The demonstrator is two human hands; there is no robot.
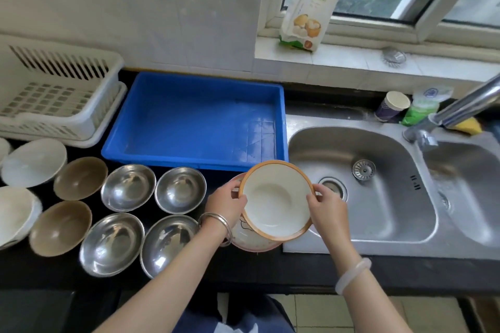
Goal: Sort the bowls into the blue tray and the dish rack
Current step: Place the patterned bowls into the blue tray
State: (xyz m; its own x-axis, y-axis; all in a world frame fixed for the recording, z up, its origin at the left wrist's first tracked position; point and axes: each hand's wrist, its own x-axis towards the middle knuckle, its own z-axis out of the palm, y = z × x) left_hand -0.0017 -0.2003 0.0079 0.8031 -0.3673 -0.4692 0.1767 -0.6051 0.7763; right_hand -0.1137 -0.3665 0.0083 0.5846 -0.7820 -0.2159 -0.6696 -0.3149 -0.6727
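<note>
In the head view, the orange-rimmed bowl (pixel 277 199) is held over a patterned bowl (pixel 251 242) at the bench's right end, its rim pinched in the grip of the left hand (pixel 227 204) and the right hand (pixel 328 209). Sorting seems barely begun; a short carry to the blue tray (pixel 194 119), just beyond, is likely called for.

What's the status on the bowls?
Gripping: left hand, right hand on orange-rimmed bowl above patterned dish. No bowls yet in blue tray or dish rack. Path open.
</note>
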